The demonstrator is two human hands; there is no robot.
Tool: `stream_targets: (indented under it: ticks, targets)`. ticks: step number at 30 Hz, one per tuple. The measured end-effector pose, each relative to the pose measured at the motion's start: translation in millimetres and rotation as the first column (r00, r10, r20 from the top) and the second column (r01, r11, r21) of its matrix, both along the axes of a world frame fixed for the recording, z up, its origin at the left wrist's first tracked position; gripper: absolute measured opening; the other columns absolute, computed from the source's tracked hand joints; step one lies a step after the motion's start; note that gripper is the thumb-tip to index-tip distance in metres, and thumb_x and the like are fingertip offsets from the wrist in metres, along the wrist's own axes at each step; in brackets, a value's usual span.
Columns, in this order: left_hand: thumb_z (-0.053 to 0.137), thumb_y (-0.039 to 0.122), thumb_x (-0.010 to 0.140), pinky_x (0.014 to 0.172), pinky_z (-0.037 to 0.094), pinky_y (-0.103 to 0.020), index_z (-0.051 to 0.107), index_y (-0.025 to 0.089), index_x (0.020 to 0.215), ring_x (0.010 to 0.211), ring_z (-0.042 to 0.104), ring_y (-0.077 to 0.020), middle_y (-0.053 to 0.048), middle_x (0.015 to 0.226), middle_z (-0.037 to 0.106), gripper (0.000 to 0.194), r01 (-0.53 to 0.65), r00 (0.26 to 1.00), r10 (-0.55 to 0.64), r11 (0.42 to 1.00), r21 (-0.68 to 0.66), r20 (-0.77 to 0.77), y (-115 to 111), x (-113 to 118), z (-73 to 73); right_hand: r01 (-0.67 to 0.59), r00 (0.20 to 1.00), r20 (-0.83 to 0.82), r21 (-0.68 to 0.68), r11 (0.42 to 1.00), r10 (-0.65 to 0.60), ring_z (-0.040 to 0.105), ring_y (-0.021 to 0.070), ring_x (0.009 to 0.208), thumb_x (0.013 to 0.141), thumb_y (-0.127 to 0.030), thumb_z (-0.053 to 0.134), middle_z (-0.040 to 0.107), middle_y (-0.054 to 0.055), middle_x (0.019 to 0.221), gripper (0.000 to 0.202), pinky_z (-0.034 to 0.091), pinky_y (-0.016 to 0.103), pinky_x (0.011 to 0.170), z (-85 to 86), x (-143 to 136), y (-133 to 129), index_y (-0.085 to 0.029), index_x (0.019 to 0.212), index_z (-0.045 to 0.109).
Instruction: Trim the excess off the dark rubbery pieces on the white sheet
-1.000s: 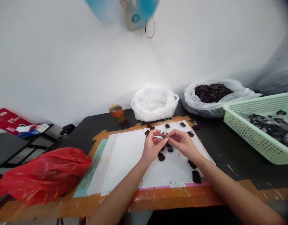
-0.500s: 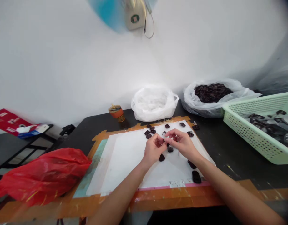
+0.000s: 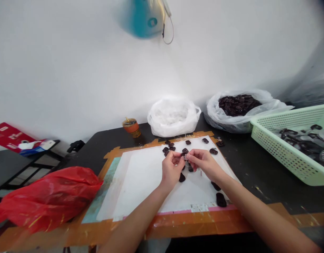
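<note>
Over the white sheet, my left hand pinches a small dark plastic part between thumb and fingertips. My right hand meets it from the right, its thumb and forefinger closed on a small translucent piece against the dark part. Fingers partly hide both pieces. Under and around the hands lie several dark oval parts, among them one dark piece below the left fingers and another dark part near the sheet's front edge.
Behind the sheet stand a white bag of translucent pieces, a clear bag of dark parts and an orange-banded cup. A green basket is at right, a red plastic bag at left. A blurred blue fan hangs above.
My hands have turned slightly; the right fingers have dropped a little and curled more. The dark part and the translucent piece now show between the fingertips. The fan blades have moved.
</note>
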State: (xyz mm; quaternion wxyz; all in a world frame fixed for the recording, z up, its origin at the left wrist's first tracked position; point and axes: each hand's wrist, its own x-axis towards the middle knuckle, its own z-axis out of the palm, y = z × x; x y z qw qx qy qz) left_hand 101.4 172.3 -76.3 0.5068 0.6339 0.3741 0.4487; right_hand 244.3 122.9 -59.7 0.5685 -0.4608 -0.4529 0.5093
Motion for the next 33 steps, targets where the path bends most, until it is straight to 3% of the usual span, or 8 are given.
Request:
stream_targets:
  ticks: [5,9,19,27,33]
  targets:
    - [0.062,0.030,0.081,0.066,0.050,-0.024,0.059,0.017,0.094,0.073,0.063,-0.0141,-0.005,0.086,0.066,0.018,0.054,0.998,-0.051,0.994,0.095,-0.028,-3,-1,-0.6,0.089,0.996,-0.011,-0.151,0.985,-0.091,0.053,0.0093,0.047,0.067,-0.040,0.073,0.058,0.000,0.057,0.031,0.046,0.020,0.045,-0.5,-1,2,-0.015,0.063,0.055]
    - [0.060,0.025,0.082,0.069,0.051,-0.025,0.062,0.017,0.095,0.075,0.063,-0.0143,-0.005,0.087,0.066,0.016,0.058,0.997,-0.048,0.986,0.155,-0.067,-4,-1,1.5,0.101,0.993,-0.044,-0.199,0.975,-0.111,0.061,0.0120,0.053,0.068,-0.040,0.073,0.065,0.004,0.066,0.030,0.051,0.021,0.048,-0.2,0,2,-0.015,0.069,0.057]
    - [0.063,0.026,0.079,0.062,0.050,-0.022,0.064,0.018,0.091,0.068,0.061,-0.0119,-0.004,0.085,0.067,0.015,0.015,0.995,0.009,0.971,0.239,-0.100,-6,0,4.5,0.219,0.970,-0.082,-0.108,0.970,-0.228,0.059,0.0119,0.047,0.067,-0.043,0.075,0.062,0.001,0.060,0.034,0.053,0.023,0.045,-2.4,-8,2,-0.016,0.078,0.058]
    - [0.061,0.019,0.080,0.070,0.052,-0.024,0.066,0.019,0.094,0.081,0.063,-0.0147,-0.005,0.092,0.068,0.015,0.027,0.992,0.017,0.938,0.345,-0.123,-5,-1,6.2,0.145,0.936,-0.311,-0.080,0.986,-0.163,0.063,0.0128,0.063,0.066,-0.039,0.079,0.062,0.002,0.073,0.033,0.057,0.026,0.064,-12.7,-5,4,-0.015,0.082,0.062]
    - [0.058,0.021,0.082,0.071,0.052,-0.025,0.066,0.019,0.095,0.082,0.063,-0.0151,-0.005,0.092,0.068,0.015,0.042,0.995,-0.014,0.959,0.279,-0.103,-6,-2,7.0,0.128,0.918,-0.372,-0.052,0.990,-0.138,0.062,0.0140,0.070,0.071,-0.039,0.075,0.064,0.005,0.080,0.028,0.055,0.030,0.073,-10.4,-4,3,-0.015,0.082,0.067]
